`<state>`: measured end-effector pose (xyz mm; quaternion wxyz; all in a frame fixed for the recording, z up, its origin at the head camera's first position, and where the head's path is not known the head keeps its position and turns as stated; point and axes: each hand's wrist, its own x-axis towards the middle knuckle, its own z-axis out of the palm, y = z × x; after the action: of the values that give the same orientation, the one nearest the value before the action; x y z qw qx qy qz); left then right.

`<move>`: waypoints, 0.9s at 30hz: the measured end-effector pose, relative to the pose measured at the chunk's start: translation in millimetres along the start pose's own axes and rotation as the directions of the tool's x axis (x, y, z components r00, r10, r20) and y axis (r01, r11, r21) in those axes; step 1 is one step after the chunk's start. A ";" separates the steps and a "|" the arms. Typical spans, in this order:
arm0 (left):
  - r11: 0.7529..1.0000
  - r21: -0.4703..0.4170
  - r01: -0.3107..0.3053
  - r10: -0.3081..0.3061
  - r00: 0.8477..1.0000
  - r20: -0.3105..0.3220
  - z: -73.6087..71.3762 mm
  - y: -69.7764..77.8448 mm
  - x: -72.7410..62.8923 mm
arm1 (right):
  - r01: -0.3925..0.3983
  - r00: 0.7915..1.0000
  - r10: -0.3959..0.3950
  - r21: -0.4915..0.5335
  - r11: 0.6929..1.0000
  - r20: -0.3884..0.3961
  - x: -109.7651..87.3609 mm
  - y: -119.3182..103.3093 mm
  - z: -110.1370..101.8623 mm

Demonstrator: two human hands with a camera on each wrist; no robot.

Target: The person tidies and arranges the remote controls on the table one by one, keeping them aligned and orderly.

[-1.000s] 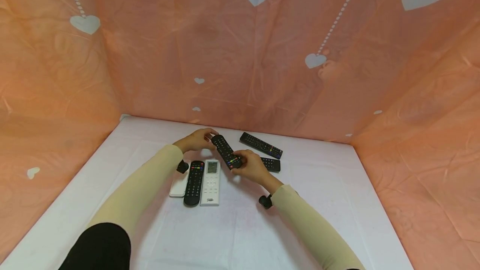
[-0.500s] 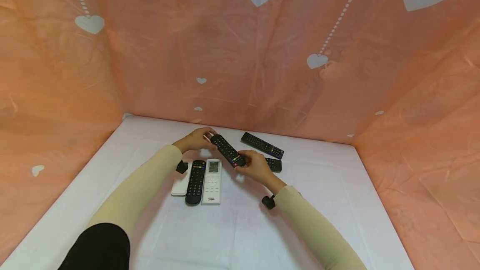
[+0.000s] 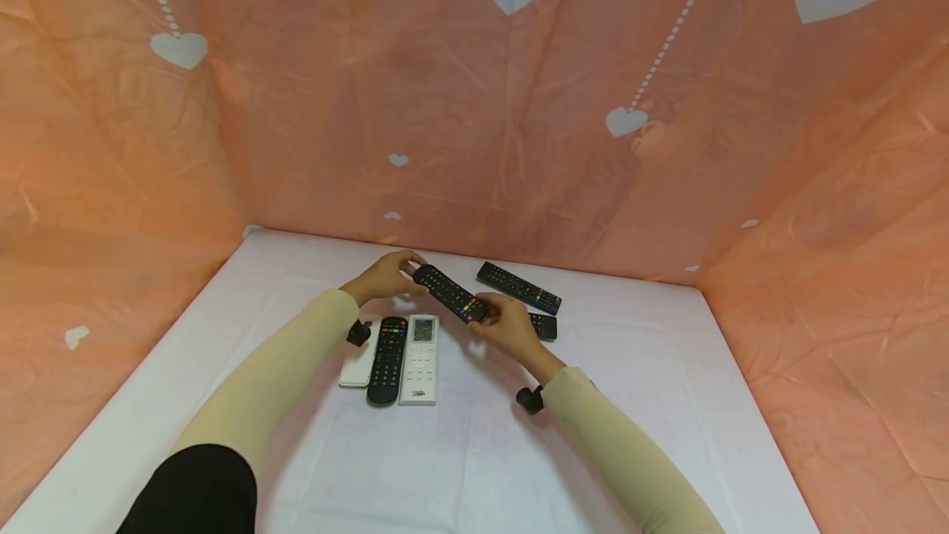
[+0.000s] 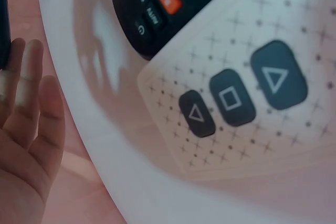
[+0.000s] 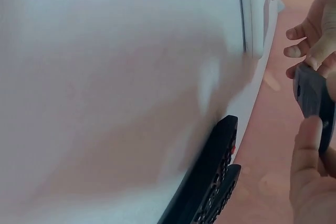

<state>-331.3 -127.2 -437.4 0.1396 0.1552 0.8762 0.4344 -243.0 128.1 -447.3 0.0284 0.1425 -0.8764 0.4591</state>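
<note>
Remote (image 3: 449, 292), just below frame centre, has turned nearer horizontal, right hand (image 3: 511, 328) pinching its lower end, left hand (image 3: 387, 275) holding its upper end, fingers parted, so repositioning appears incomplete.

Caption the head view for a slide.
Right grip on a black remote held above a white table, left grip at its far end.

- Head view: diffuse light, orange backdrop (image 3: 445, 105) duller in the centre.
- Soft-edged shadows beneath both sleeves (image 3: 267, 377) on the bench (image 3: 371, 468).
- Held remote (image 3: 451, 292): button labels too small to read.
- Wrist views dimmer, hazy, bench edge bowed.
</note>
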 end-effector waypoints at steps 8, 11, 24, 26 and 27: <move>0.997 0.076 -0.010 0.011 1.000 -0.005 1.6 4.5 -7.6 | -0.013 0.999 0.011 -0.036 0.999 -0.039 -0.2 1.9 0.4; 0.995 0.101 -0.012 0.013 1.000 -0.008 1.8 4.0 -9.4 | -0.018 0.999 0.016 -0.039 0.999 -0.049 -0.2 4.9 0.8; 0.993 0.104 -0.062 0.060 0.998 0.031 -5.0 4.0 -19.5 | 0.022 0.997 -0.027 -0.067 0.998 -0.068 -2.6 10.5 -3.1; 0.992 0.105 -0.065 0.062 0.998 0.031 -5.2 3.9 -20.8 | 0.038 0.997 -0.043 -0.068 0.997 -0.062 -3.1 11.4 -3.9; 0.992 0.109 -0.067 0.064 0.998 0.030 -5.1 3.8 -21.7 | 0.042 0.997 -0.046 -0.067 0.997 -0.058 -3.5 11.8 -4.3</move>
<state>-312.9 -137.2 -429.1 0.1280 0.1970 0.8912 0.3879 -243.3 138.8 -454.9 0.0692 0.1471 -0.8866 0.4331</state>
